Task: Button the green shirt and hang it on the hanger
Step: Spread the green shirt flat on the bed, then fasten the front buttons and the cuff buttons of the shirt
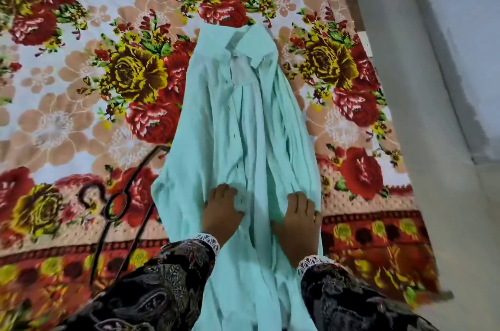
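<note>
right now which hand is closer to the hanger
Left. The left hand presses the green shirt just right of the hanger; the right hand lies farther right across the shirt.

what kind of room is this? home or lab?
Likely a home bedroom: the green shirt lies on a flower-print bedspread beside a plain wall, with a dark hanger on the spread. No lab gear shows.

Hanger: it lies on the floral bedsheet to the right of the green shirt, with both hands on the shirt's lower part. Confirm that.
Wrong side. In the head view the hanger lies on the floral bedsheet to the left of the green shirt. The rest holds: the left hand and right hand are on the shirt's lower part.
</note>
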